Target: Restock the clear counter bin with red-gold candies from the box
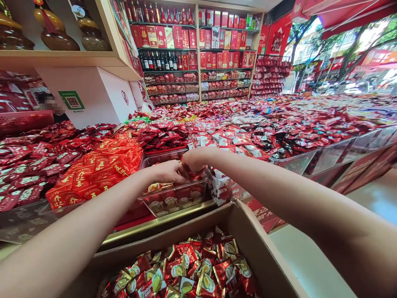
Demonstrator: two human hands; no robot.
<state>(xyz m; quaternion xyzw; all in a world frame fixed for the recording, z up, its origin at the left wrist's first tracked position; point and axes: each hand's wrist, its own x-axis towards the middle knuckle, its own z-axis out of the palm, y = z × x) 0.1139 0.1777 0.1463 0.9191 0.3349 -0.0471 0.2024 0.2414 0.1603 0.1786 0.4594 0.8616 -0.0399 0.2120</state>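
My left hand [173, 171] and my right hand [197, 159] meet inside a clear plastic bin [174, 190] with a low layer of candies wrapped in red and gold. Both hands have curled fingers and touch or nearly touch each other. What lies between the fingers is mostly hidden, though red wrapper shows just under my right hand. Below my forearms stands an open cardboard box [257, 244], holding many red and gold wrapped candies [186, 265] with a pale fruit picture. The box sits close against the display's gold front edge [133, 231].
Orange-red packets [96, 169] are heaped left of the bin. White and red packets [232, 138] fill the section to its right. A white block with a QR code [72, 101] stands back left. Shelves [198, 54] of bottles and red boxes line the back.
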